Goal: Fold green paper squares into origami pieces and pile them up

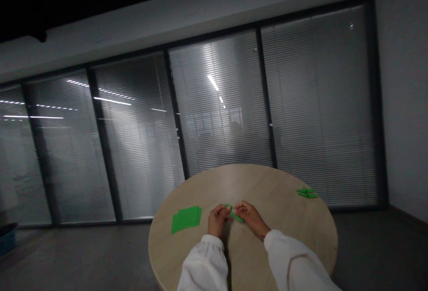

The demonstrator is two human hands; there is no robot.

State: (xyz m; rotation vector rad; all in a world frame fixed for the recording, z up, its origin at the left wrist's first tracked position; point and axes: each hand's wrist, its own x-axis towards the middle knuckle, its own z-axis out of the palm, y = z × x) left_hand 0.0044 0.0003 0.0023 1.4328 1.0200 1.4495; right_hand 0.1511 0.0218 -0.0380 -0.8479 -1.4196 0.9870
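Observation:
Between my two hands is a small piece of folded green paper [238,217], partly covered by the fingers. My left hand [219,219] pinches its left end, and my right hand [249,215] grips it from the right. The fingertips of both hands nearly meet over the paper, just above the tabletop. To the left lie flat green paper sheets [186,219], overlapping in a small stack. Several folded green paper pieces [306,192] rest in a little pile near the table's right edge.
The round wooden table [247,179] stands before me. Behind it runs a glass partition [220,104] with blinds and dark frames. A white wall [404,104] is at the right. A blue tub [7,239] sits on the floor at far left.

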